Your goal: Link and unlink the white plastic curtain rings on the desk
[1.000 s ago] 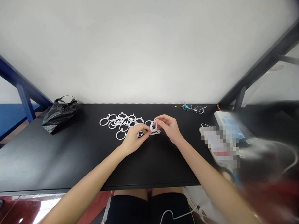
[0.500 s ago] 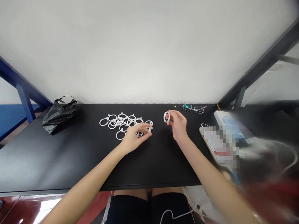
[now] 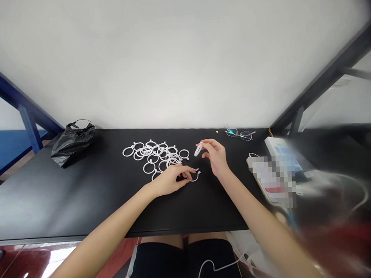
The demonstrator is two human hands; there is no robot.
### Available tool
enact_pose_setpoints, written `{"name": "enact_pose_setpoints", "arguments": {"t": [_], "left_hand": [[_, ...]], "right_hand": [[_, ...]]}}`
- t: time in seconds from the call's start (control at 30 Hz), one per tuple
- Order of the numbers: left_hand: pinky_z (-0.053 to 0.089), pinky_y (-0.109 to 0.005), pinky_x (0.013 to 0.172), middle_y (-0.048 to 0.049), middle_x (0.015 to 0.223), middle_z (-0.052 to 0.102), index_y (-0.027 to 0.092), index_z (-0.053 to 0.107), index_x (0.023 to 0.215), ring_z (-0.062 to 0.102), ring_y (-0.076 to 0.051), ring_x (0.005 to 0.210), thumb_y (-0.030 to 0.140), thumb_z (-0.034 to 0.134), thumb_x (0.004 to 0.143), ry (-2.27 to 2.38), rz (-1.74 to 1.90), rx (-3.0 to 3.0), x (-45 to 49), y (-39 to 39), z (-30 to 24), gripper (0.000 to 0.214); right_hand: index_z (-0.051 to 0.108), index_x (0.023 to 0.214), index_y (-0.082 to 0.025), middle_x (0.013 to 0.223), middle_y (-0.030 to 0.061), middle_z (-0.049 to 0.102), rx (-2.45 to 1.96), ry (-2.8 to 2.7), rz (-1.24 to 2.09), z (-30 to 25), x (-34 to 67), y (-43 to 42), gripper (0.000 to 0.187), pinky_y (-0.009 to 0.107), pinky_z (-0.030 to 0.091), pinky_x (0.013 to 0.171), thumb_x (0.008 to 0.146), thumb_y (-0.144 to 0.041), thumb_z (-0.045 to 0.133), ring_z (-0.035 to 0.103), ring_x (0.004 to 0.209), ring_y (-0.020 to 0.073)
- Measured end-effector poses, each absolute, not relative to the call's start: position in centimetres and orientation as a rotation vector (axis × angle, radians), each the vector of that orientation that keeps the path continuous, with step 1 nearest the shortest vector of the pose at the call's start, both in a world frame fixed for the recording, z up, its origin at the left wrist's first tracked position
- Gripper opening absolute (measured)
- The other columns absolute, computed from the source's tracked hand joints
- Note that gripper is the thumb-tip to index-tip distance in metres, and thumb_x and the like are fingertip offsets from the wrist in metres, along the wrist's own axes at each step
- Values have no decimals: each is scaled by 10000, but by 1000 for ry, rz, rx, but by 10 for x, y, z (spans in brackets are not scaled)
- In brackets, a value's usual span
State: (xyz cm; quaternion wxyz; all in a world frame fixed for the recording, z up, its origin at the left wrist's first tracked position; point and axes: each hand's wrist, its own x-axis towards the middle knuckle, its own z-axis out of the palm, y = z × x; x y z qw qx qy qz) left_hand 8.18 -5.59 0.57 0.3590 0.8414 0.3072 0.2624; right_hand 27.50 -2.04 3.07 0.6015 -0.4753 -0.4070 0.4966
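Between the thumb and fingers of my left hand (image 3: 173,179) is a white curtain ring (image 3: 195,180), held low over the black table. It appears to have a gap on its right side. My right hand (image 3: 216,155) is closed in a pinch on another white curtain ring (image 3: 197,150), tilted and raised off the table. I cannot tell whether that is one ring or more together. A loose pile of white curtain rings (image 3: 152,149) with small knobs lies beyond and left of my left hand, which partly hides it. One single ring (image 3: 184,154) rests between the pile and my right hand.
On the black table (image 3: 92,200), a black plastic bag (image 3: 73,143) sits at the left. Eyeglasses (image 3: 245,136) lie at the back right. A phone (image 3: 262,180), a white box (image 3: 282,151) and a blurred clear plastic bag are farther right. A white wall stands behind.
My left hand has moved down and slightly right with its ring, and the single ring beside the pile now shows fully. My right hand has shifted a little left, turning its ring.
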Motion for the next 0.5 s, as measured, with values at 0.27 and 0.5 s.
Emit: {"name": "enact_pose_setpoints", "arguments": {"t": [0.27, 0.5], "left_hand": [[511, -280, 655, -46, 926, 705, 187, 653, 996, 630, -144, 748, 226, 629, 849, 961, 872, 2083, 85, -55, 14, 154], [553, -281, 632, -92, 1104, 642, 198, 560, 1076, 663, -188, 887, 412, 698, 816, 1026, 1002, 1695, 81, -52, 18, 364]], "right_hand": [[676, 756, -189, 786, 53, 755, -1070, -1064, 1260, 29, 272, -23, 177, 189, 411, 440, 660, -309, 765, 639, 690, 144], [692, 818, -204, 856, 44, 769, -951, -1225, 1383, 29, 266, -30, 248, 239, 532, 549, 679, -380, 797, 683, 737, 161]]}}
